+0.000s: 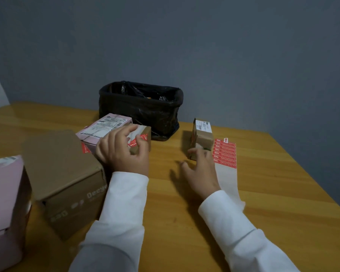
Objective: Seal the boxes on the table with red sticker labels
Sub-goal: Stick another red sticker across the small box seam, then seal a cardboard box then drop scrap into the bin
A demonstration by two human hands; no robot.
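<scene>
white sleeves lead up to the left hand curled on a small brown cardboard box with a red sticker at 11 o'clock. the right hand, fingers loose, touches another little brown cardboard box at 1 o'clock, and it could tip or bump the red sticker sheet beside it.

A plain packing corner in a home or small office: a wooden table against a bare grey-blue wall, parcel boxes at lower left, and a black-lined bin at centre.
</scene>
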